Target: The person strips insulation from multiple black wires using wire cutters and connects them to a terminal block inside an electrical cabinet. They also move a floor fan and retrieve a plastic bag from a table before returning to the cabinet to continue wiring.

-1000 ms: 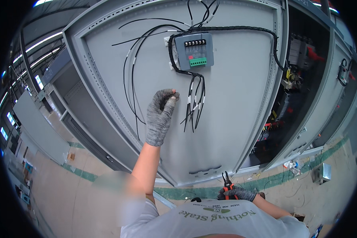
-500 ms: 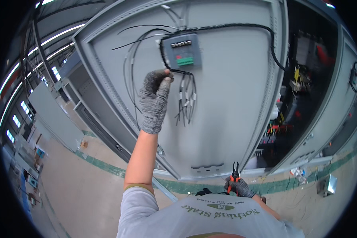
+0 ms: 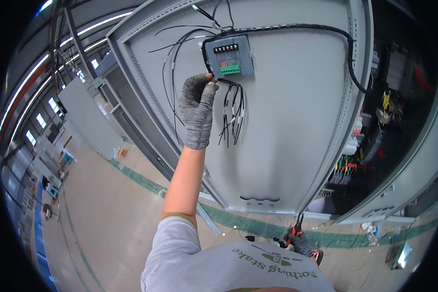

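Note:
My left hand (image 3: 197, 112), in a grey fingerless glove, is raised to the cabinet door. Its thumb and fingertips pinch the black wire bundle (image 3: 224, 82) just under the lower left corner of a grey module (image 3: 246, 57) with a green terminal block (image 3: 230, 70). Several loose black wires (image 3: 234, 117) with white markers hang from the bundle, to the right of that hand. Low by my waist, my gloved right hand (image 3: 302, 244) is closed around orange-handled pliers (image 3: 298, 226), their dark jaws pointing up.
The grey door panel (image 3: 287, 121) fills the middle. A black braided harness (image 3: 297, 27) runs from the module to the cabinet interior (image 3: 374, 126) at right, which holds wired components. More loose wires (image 3: 168, 68) stick out left of the module. A metal box (image 3: 400, 254) stands on the floor at right.
The view has shifted, so the door and module sit a little further right and higher. My left hand keeps its pinch below the module; my right hand still holds the pliers low.

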`<state>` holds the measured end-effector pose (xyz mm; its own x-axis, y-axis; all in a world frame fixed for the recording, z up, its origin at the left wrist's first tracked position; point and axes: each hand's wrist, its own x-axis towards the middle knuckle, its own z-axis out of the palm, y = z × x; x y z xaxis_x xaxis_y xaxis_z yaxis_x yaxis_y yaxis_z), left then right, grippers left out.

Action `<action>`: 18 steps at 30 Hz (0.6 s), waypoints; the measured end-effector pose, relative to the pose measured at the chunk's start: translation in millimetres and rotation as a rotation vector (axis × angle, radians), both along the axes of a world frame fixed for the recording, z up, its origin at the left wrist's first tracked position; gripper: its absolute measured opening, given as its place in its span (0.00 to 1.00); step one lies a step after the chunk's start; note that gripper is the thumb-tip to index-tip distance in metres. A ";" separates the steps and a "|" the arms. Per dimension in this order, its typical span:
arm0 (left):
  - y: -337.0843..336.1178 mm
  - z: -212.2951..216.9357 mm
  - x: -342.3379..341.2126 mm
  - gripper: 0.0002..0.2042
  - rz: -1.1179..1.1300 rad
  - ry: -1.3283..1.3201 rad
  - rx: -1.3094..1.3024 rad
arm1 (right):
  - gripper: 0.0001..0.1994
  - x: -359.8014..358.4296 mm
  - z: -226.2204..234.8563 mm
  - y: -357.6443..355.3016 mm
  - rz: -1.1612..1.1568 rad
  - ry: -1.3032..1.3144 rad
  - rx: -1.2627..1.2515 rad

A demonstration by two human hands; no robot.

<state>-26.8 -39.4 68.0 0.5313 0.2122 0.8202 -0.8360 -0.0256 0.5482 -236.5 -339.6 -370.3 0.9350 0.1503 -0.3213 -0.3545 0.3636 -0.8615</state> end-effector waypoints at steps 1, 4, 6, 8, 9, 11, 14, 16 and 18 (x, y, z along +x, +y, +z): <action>3.0 4.9 1.1 0.10 0.005 0.002 -0.004 | 0.10 3.7 1.7 0.3 0.023 -0.019 -0.013; 12.5 9.8 5.6 0.11 0.036 0.025 0.012 | 0.09 12.6 14.3 8.4 0.058 -0.087 -0.131; 15.5 14.1 5.4 0.12 0.056 0.064 0.027 | 0.09 19.1 22.1 14.8 0.059 -0.116 -0.189; 20.1 17.9 7.0 0.13 0.050 0.084 0.037 | 0.09 22.3 32.5 20.6 0.059 -0.150 -0.196; 20.0 20.0 7.7 0.13 0.030 0.065 0.038 | 0.09 24.0 39.8 24.5 0.050 -0.167 -0.202; 20.4 24.0 8.6 0.13 -0.014 0.030 0.038 | 0.08 29.1 51.1 29.5 0.028 -0.182 -0.280; 24.7 26.3 14.1 0.11 -0.038 0.000 0.065 | 0.06 35.4 52.4 40.0 -0.007 -0.195 -0.299; 28.4 26.7 15.3 0.10 -0.085 0.003 0.071 | 0.07 39.8 59.7 49.5 -0.015 -0.173 -0.343; 33.4 21.2 19.1 0.09 -0.118 0.015 0.098 | 0.07 43.8 57.8 61.8 -0.013 -0.176 -0.435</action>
<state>-7.7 -6.0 89.2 0.5602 0.0664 0.8257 -0.8281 0.0184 0.5603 -192.7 -277.8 -312.4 0.9818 0.0250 -0.1880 -0.1869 -0.0409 -0.9815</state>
